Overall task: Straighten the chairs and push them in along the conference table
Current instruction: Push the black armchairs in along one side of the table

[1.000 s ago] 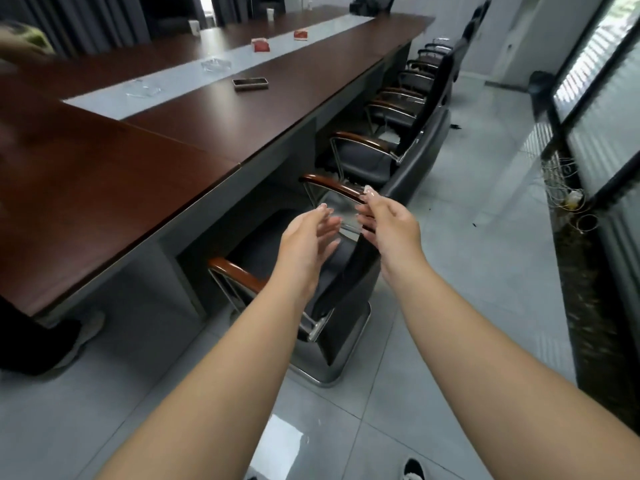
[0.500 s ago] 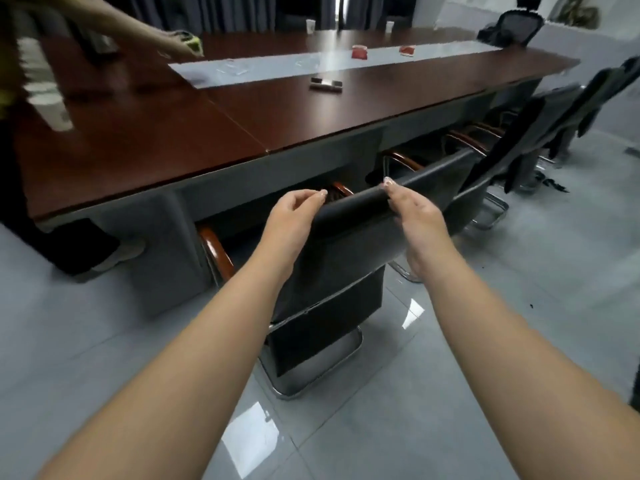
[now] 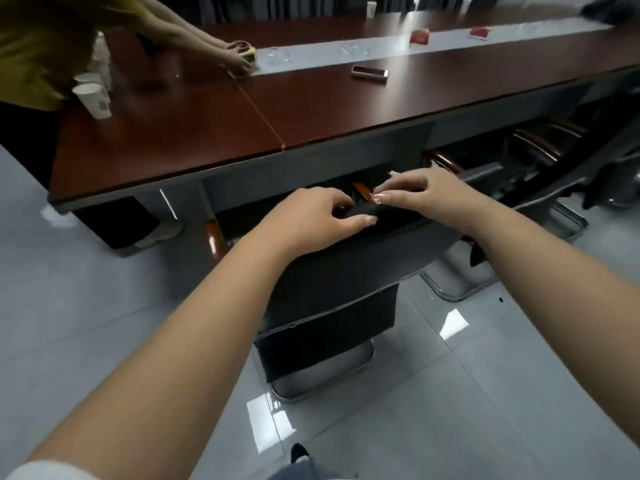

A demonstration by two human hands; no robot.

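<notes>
A black chair [image 3: 346, 271] with wooden armrests and a chrome sled base stands right in front of me, its seat under the edge of the dark red conference table [image 3: 207, 126]. My left hand [image 3: 311, 216] grips the top edge of its backrest, fingers curled over it and thumb along the back. Just to the right, my right hand [image 3: 426, 195] holds the same top edge with curled fingers. A second black chair [image 3: 540, 188] stands to the right, angled away from the table.
Another person in a yellow top [image 3: 34, 46] leans over the table's far left end, hands on a small object [image 3: 242, 53]. Paper cups [image 3: 93, 95], a phone [image 3: 370, 71] and red packets [image 3: 419, 36] lie on the table. Grey tiled floor [image 3: 485, 393] stretches around me.
The chair has gone further under the table and now faces it squarely. Both hands went forward with the backrest and closed in toward each other.
</notes>
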